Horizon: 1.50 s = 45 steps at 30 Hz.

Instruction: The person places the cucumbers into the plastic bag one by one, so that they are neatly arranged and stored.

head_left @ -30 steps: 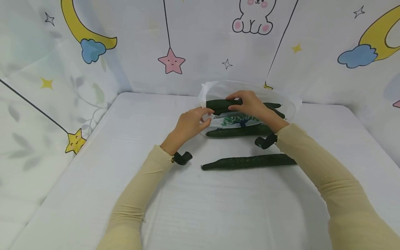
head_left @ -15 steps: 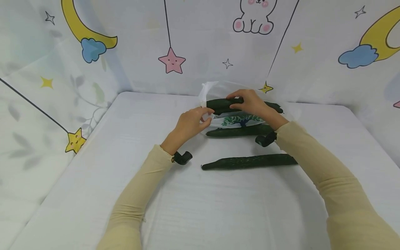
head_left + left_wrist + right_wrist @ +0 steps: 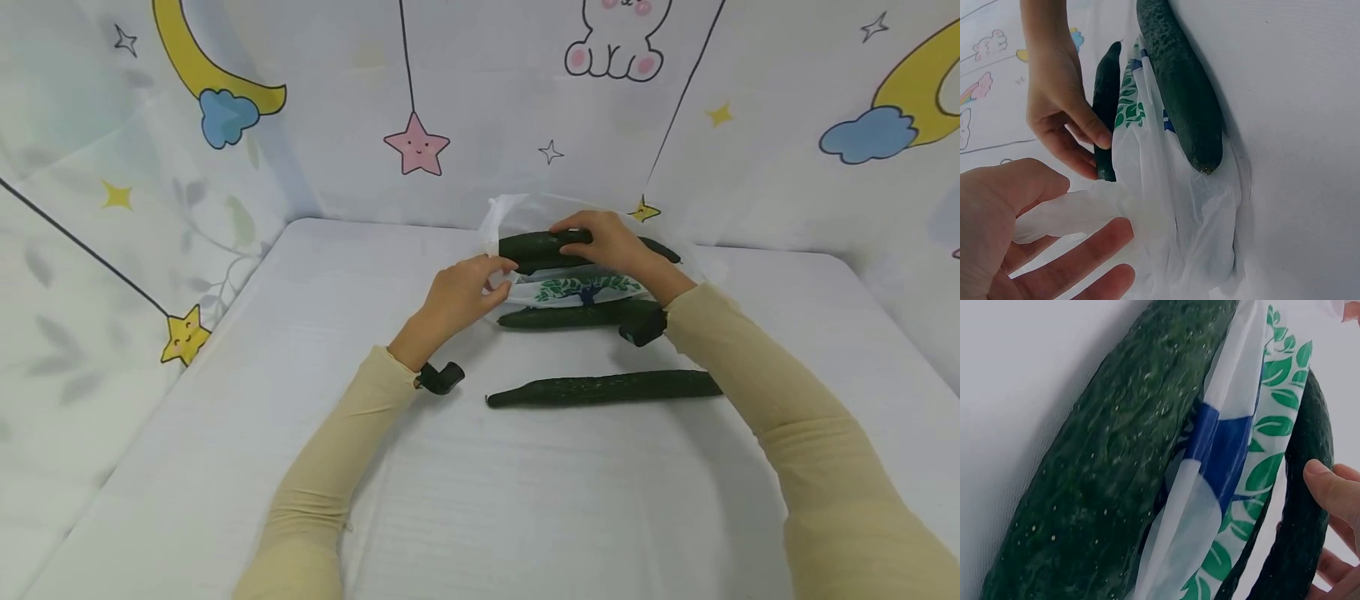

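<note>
A white plastic bag with a green leaf print (image 3: 527, 293) lies near the back of the table. My left hand (image 3: 461, 293) pinches its left edge; in the left wrist view that hand (image 3: 997, 200) has white plastic between thumb and fingers. My right hand (image 3: 617, 248) grips a dark green cucumber (image 3: 532, 250) at the bag, thumb on the near side. The right wrist view shows the right hand (image 3: 1342, 503) on this cucumber (image 3: 1310, 437), beyond the printed bag. Another cucumber (image 3: 558, 317) lies along the bag's near side.
A separate cucumber (image 3: 600, 389) lies crosswise on the white table (image 3: 525, 500), nearer the body, its right end hidden by the right sleeve. Behind the table hangs a patterned cloth (image 3: 480, 100). Dark devices sit at both wrists.
My right hand has shifted slightly right with the gripped cucumber. Two cucumber ends showed beyond it a second ago; one shows now. The left hand keeps its place on the bag.
</note>
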Each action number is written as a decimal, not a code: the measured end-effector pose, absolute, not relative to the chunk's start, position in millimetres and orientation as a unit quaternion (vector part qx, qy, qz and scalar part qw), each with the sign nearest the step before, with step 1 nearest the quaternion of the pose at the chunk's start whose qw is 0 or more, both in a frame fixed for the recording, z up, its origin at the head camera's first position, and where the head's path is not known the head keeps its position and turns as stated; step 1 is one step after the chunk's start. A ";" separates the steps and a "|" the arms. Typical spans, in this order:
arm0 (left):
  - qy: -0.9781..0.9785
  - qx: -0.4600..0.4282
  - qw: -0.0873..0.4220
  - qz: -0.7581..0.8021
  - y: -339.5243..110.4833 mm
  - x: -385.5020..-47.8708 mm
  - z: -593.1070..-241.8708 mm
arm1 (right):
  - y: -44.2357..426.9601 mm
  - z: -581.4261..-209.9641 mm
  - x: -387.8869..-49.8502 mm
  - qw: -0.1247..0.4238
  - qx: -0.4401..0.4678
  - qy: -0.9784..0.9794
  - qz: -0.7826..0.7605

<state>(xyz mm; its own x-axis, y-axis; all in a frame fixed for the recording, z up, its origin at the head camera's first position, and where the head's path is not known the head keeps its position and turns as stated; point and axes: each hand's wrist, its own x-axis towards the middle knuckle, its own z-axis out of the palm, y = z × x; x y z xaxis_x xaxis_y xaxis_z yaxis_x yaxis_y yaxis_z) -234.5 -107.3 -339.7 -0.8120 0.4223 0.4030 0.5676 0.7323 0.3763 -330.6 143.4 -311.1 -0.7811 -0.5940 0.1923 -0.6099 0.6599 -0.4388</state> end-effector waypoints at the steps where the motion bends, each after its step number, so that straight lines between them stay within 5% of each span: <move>1: -0.919 -0.269 0.147 -0.247 -107.2 -234.5 -339.7 | 144.0 -311.2 -331.3 0.016 0.331 -0.911 0.247; 45: -0.921 -0.269 0.145 -0.243 -107.2 -235.0 -339.8 | 144.4 -326.6 -356.5 -0.025 0.319 -0.917 0.238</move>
